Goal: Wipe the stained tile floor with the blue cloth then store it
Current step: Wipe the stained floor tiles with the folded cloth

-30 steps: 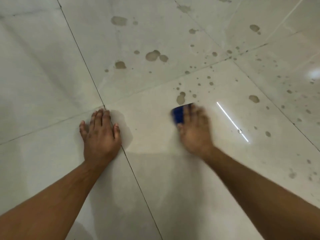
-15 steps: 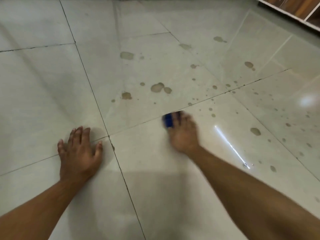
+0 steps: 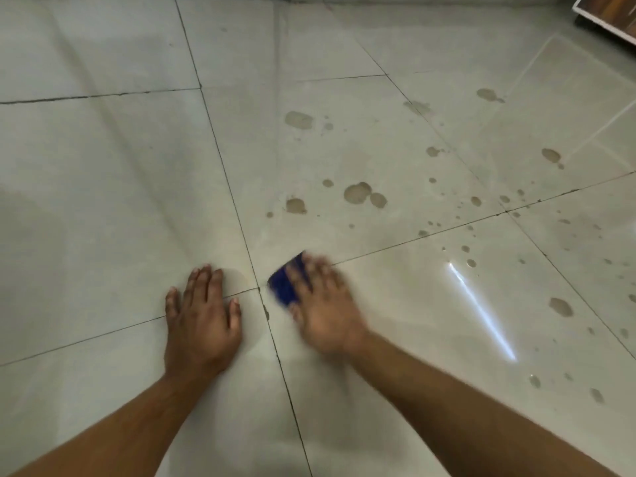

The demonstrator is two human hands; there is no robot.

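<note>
The cloth looks soft, light and limp, a small blue pad that will fold or bunch under any sideways push, so it wants a flat palm pressing down on its middle rather than a pinch at one edge. On the glossy, wet-looking floor it will likely slide easily; when it comes to storing it, gathering it from the middle into the fist should do.

The right hand lies flat on top of the cloth, fingers spread and extended, not curled round it; it presses the cloth against the floor instead of gripping it. Only the cloth's left part shows, sticking out past the fingers and thumb; the rest is hidden under the palm. The hand is blurred, so finer contact cannot be told.

The cloth sits just right of the point where four tiles meet. The left hand rests flat and open on the floor just left of that joint, holding nothing.

Brown stains lie further off, well apart from the cloth, and look unwiped.
</note>
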